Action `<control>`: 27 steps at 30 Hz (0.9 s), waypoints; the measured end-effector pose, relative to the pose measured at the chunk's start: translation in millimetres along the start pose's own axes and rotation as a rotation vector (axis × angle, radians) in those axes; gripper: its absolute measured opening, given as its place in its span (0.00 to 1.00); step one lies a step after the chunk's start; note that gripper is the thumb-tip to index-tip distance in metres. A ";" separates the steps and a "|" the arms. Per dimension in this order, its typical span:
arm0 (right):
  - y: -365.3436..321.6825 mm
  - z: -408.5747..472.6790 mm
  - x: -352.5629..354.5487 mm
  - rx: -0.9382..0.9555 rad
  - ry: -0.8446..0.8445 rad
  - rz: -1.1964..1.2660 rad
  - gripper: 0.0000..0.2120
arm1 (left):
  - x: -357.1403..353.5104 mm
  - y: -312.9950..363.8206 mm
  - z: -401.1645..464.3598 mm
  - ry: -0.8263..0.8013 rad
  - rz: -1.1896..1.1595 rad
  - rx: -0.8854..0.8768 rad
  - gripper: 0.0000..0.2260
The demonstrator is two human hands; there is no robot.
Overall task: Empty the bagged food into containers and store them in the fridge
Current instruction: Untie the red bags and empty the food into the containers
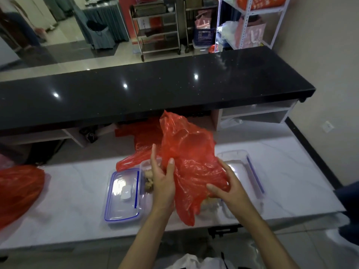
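Nearest, the left hand point(163, 183) has its thumb pressed on the red bag point(191, 164), fingers behind the plastic; the right hand point(228, 188) cups the bag's lower right side, fingers curled into the film; the bag stands upended between both hands, its long axis running from the far top down toward the person, over a clear container point(148, 171) mostly hidden beneath it; pale food point(149, 183) shows just left of the left hand, inside that container; I judge the emptying is underway; a lid point(122, 195) lies left on the white table point(291, 171); another container point(242, 171) sits right; farther off, a second red bag point(145, 136) lies flat.
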State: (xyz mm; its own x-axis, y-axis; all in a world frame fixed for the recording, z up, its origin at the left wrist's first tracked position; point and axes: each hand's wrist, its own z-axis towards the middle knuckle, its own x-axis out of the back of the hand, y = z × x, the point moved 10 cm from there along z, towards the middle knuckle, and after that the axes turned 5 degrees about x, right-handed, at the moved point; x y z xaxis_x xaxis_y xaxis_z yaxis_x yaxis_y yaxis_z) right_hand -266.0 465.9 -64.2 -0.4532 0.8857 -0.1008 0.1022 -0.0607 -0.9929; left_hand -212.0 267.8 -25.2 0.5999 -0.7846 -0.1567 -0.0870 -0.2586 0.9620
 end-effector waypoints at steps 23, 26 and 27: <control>-9.2 78.5 38.5 -0.075 0.100 -0.360 0.36 | -5.5 11.9 20.8 -0.495 0.680 0.024 0.32; -0.1 97.4 17.1 -0.196 -0.038 -0.187 0.34 | 4.0 25.2 32.0 -0.509 0.784 -0.008 0.36; -0.1 104.2 15.8 -0.193 -0.020 -0.183 0.30 | 8.5 27.7 36.7 -0.525 0.838 -0.010 0.38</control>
State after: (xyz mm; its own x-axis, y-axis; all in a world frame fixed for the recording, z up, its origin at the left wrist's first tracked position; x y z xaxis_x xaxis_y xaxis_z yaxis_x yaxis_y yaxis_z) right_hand -365.5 431.9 -72.2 -0.4964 0.8648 0.0759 0.1830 0.1897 -0.9646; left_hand -238.5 233.3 -8.0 -0.0820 -0.8626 0.4993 -0.3143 0.4978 0.8084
